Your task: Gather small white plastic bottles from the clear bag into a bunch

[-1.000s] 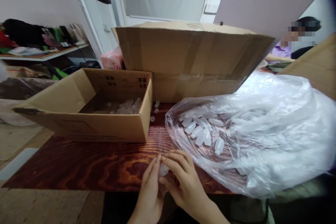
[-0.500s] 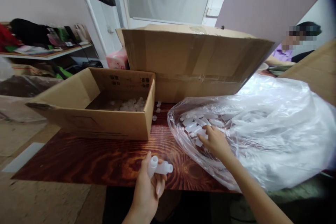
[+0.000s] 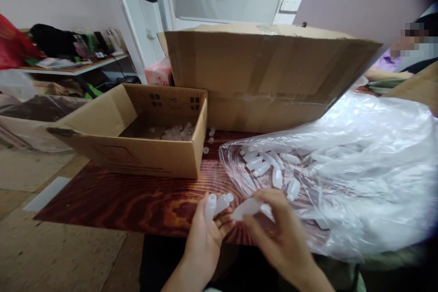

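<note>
Far off to the left of the hands, a cluttered shelf [image 3: 68,66] ran along the wall, a red bag [image 3: 13,48] at its end. Closer in, up and left of the hands, sat the small cardboard box [image 3: 137,155], open on top, with a scatter of little white caps [image 3: 174,132] lying in its far corner. A few loose caps [image 3: 209,140] lay on the tabletop [image 3: 112,200] just beside that box's right wall.

Then the left hand [image 3: 205,239], low at the near edge of the tabletop, fingers curled up around 2 small white bottles [image 3: 216,205], their necks poking up above the fingertips. Right next to it, the right hand [image 3: 280,232] pinched another white bottle [image 3: 247,209] between thumb and fingers, lying roughly level, its tip pointing toward the left hand's pair and near them; whether they touched, I could not tell, the shot was blurred.

Beyond both hands stood the big cardboard box [image 3: 267,73], its flap raised. To the right of the right hand, touching its fingers, spread the clear plastic bag [image 3: 359,169], mouth open toward the hands, with many more white bottles [image 3: 273,169] heaped inside. Far right and behind, another person's sleeve [image 3: 385,61] showed past the box.
</note>
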A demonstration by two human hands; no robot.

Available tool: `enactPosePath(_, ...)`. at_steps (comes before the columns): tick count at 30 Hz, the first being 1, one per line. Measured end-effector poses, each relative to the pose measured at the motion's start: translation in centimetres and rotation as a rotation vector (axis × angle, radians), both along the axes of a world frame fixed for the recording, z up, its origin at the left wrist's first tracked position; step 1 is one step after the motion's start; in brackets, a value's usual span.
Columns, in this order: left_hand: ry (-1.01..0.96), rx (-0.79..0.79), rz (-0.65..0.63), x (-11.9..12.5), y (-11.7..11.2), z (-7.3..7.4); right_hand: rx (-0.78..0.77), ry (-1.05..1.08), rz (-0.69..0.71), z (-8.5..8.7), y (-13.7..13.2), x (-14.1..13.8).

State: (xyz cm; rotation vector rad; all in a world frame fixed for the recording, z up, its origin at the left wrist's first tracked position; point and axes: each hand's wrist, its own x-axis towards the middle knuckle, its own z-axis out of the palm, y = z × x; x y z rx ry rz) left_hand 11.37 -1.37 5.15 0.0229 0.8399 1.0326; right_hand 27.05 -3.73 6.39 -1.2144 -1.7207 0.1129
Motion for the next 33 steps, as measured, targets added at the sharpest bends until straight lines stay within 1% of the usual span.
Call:
enactPosePath(2,-0.077,-0.006,-0.013,0.4,-0.3,0.0,0.024,-0.063,0.152,-0.5,-0.9,-2.3)
enactPosePath(4,-0.108,-0.02,-0.03,0.6,-0.5,-0.2,0.041,-0.12,0.191,-1.3,-1.3,-3.7)
enactPosePath(7,-0.061,-0.043,-0.042,0.7,-0.4,-0.4,0.007,-0.088,0.261,-1.8,-1.5,-3.7)
enactPosePath(9,-0.008,-0.041,-0.032,0.7,-0.2,-0.4,-0.043,-0.073,0.33,-1.5,-1.4,-2.4)
enactPosePath(10,0.024,-0.031,-0.031,0.7,-0.1,-0.3,-0.075,-0.102,0.298,-1.2,-1.1,-1.4)
enactPosePath(11,0.058,-0.016,-0.031,0.7,0.0,-0.2,-0.117,-0.155,0.205,-1.0,-0.7,-0.1)
enactPosePath(12,0.089,0.003,-0.031,0.7,0.1,-0.1,-0.163,-0.219,0.064,-0.8,-0.1,1.4)
enactPosePath(13,0.115,0.021,-0.032,0.7,0.1,0.0,-0.218,-0.294,-0.125,-0.7,0.8,3.0)
enactPosePath(14,0.135,0.033,-0.033,0.7,0.1,0.1,-0.275,-0.337,-0.281,-0.8,1.8,4.6)
enactPosePath(15,0.146,0.037,-0.036,0.8,0.1,0.2,-0.323,-0.365,-0.378,-0.9,2.9,6.2)
enactPosePath(16,0.148,0.038,-0.04,0.8,0.0,0.2,-0.376,-0.39,-0.445,-1.2,4.0,7.5)
enactPosePath(17,0.144,0.035,-0.047,0.8,0.0,0.3,-0.421,-0.401,-0.472,-1.5,5.0,8.7)
enactPosePath(19,0.123,0.024,-0.053,0.9,-0.1,0.3,-0.505,-0.416,-0.486,-1.9,6.4,10.2)
enactPosePath(20,0.112,0.018,-0.047,0.8,-0.1,0.3,-0.536,-0.412,-0.476,-2.0,6.8,10.5)
enactPosePath(22,0.107,0.002,-0.012,0.7,0.0,0.3,-0.566,-0.382,-0.447,-1.5,6.6,10.2)
enactPosePath(24,0.12,-0.013,0.046,0.4,0.2,0.1,-0.556,-0.326,-0.391,-0.4,5.1,8.8)
enactPosePath(26,0.135,-0.021,0.107,0.3,0.4,-0.1,-0.516,-0.163,-0.224,0.8,2.7,6.2)
enactPosePath(28,0.127,-0.016,0.133,0.3,0.6,-0.2,-0.439,0.178,0.111,1.6,0.0,2.9)
enactPosePath(29,0.107,-0.015,0.115,0.4,0.6,-0.1,-0.4,0.253,0.221,1.7,-1.0,1.3)
enactPosePath(30,0.081,-0.012,0.089,0.6,0.5,0.0,-0.357,0.275,0.306,1.6,-1.8,-0.2)
enactPosePath(31,0.054,-0.009,0.056,0.8,0.4,0.1,-0.289,0.278,0.345,1.3,-2.2,-1.4)
enactPosePath(33,0.024,0.0,0.009,1.2,0.1,0.4,-0.15,0.232,0.331,0.2,-2.2,-3.0)
